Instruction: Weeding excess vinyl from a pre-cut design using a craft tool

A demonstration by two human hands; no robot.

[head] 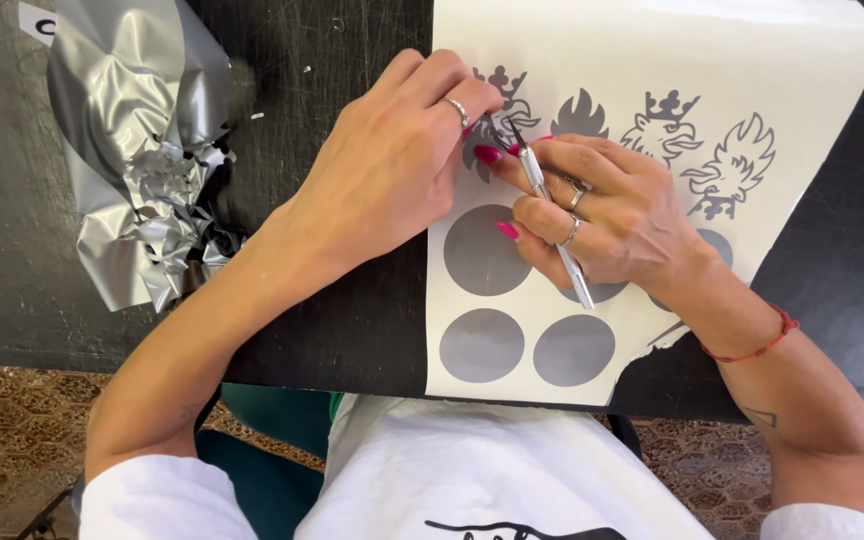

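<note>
A cream backing sheet (652, 50) with grey cut vinyl shapes lies on a black table (352, 320): crowned bird heads, flame-like crests and several grey circles (482, 345). My right hand (607, 215) grips a slim metal craft tool (550, 205) like a pen, its tip on a crowned bird shape near the sheet's left edge. My left hand (387, 165) presses flat on the sheet's left edge beside that tip, fingertips touching the same shape. Both hands wear rings; a red cord circles my right wrist.
A crumpled heap of silver vinyl scraps (142, 150) lies on the table to the left. The table's near edge runs just above my lap, with patterned flooring (12, 430) below.
</note>
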